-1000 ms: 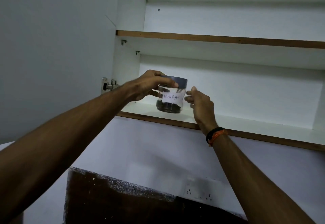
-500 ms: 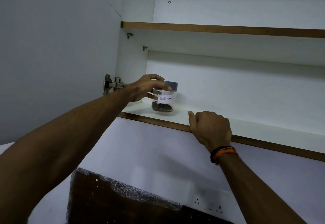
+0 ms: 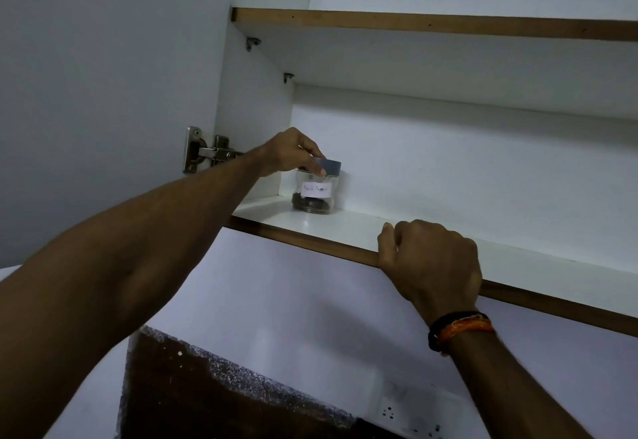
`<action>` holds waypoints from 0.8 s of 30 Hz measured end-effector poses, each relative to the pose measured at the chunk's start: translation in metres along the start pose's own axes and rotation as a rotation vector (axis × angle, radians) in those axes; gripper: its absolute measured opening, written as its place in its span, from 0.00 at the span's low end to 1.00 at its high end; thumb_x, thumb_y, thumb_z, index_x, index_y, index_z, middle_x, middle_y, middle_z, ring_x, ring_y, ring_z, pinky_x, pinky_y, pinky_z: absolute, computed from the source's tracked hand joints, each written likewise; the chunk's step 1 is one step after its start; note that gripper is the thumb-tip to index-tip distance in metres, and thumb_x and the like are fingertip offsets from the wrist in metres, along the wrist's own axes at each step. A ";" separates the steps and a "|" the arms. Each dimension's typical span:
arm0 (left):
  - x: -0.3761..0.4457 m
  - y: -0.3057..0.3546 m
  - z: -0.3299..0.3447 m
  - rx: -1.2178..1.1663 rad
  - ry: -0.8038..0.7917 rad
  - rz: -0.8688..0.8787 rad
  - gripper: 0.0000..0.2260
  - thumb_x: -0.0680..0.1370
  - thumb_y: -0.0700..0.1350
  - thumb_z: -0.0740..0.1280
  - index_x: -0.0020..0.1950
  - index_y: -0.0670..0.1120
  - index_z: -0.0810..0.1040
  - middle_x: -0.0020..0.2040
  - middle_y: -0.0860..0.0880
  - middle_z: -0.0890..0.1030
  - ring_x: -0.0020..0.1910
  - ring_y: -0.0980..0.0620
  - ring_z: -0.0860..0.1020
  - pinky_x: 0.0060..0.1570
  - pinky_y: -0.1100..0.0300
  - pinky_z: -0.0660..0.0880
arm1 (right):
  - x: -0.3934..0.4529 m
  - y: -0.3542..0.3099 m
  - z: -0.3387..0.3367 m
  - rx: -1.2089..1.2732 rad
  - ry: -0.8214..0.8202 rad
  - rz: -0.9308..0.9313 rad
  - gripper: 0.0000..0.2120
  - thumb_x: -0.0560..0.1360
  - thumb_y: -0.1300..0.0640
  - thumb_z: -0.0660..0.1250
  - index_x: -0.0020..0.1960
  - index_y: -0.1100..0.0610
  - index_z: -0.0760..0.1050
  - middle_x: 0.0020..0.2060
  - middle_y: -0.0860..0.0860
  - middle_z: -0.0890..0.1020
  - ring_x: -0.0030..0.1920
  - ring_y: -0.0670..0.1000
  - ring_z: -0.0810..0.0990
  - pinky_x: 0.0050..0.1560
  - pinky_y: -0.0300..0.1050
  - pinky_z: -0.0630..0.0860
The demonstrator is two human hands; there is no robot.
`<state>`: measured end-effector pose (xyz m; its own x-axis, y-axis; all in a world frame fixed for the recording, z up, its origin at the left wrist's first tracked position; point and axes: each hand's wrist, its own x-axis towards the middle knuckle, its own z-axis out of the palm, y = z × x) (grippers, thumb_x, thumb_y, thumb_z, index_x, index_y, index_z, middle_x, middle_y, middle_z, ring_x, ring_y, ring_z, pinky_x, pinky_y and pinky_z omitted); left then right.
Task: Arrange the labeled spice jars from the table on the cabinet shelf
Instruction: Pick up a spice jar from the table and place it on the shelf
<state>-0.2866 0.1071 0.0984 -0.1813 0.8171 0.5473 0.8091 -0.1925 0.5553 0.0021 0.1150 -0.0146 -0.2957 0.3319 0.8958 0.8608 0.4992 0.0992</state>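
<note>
Spice jar [image 3: 316,192]: clear, grey lid, white handwritten label, dark contents; stands upright at the far left of the lower cabinet shelf [image 3: 345,228], near the back wall
Left hand [image 3: 288,155]: fingers curled around the jar's lid
Right hand [image 3: 429,262]: fingers curled, holding nothing, resting on the shelf's front edge, well apart from the jar
Door hinge [image 3: 207,152]: left of the jar
</note>
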 end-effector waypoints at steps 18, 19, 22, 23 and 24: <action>0.035 -0.007 -0.005 0.514 -0.033 -0.005 0.10 0.74 0.41 0.75 0.54 0.43 0.85 0.50 0.45 0.86 0.47 0.51 0.79 0.48 0.58 0.74 | 0.001 -0.001 0.004 0.004 0.079 -0.013 0.20 0.74 0.48 0.57 0.25 0.52 0.66 0.20 0.47 0.66 0.21 0.48 0.60 0.31 0.36 0.45; 0.035 -0.008 -0.005 0.506 -0.031 -0.006 0.10 0.74 0.41 0.75 0.54 0.43 0.85 0.50 0.45 0.86 0.47 0.51 0.79 0.47 0.58 0.73 | 0.001 -0.001 0.004 0.000 0.072 -0.009 0.20 0.74 0.48 0.57 0.25 0.52 0.66 0.20 0.47 0.66 0.21 0.48 0.60 0.31 0.36 0.45; 0.032 -0.011 -0.004 0.480 -0.020 -0.008 0.10 0.74 0.40 0.75 0.55 0.42 0.85 0.52 0.45 0.86 0.47 0.51 0.79 0.45 0.59 0.71 | 0.000 0.000 0.003 -0.010 0.064 -0.006 0.20 0.74 0.48 0.58 0.25 0.52 0.66 0.20 0.47 0.66 0.21 0.48 0.59 0.30 0.36 0.45; 0.031 -0.011 -0.004 0.473 -0.016 -0.015 0.11 0.74 0.40 0.75 0.56 0.42 0.85 0.53 0.44 0.86 0.48 0.51 0.79 0.45 0.59 0.71 | 0.000 -0.001 0.003 -0.009 0.061 -0.005 0.20 0.74 0.48 0.57 0.25 0.52 0.66 0.20 0.47 0.66 0.21 0.48 0.59 0.30 0.36 0.45; 0.029 -0.011 -0.004 0.465 -0.005 -0.018 0.13 0.74 0.41 0.75 0.58 0.42 0.84 0.55 0.44 0.85 0.49 0.51 0.79 0.46 0.59 0.71 | 0.000 0.000 0.002 -0.006 0.058 -0.007 0.20 0.74 0.48 0.57 0.25 0.52 0.66 0.20 0.47 0.66 0.21 0.48 0.59 0.30 0.37 0.46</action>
<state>-0.3027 0.1313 0.1108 -0.1954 0.8209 0.5366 0.9709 0.0846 0.2242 0.0011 0.1168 -0.0159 -0.2773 0.2818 0.9185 0.8612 0.4967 0.1077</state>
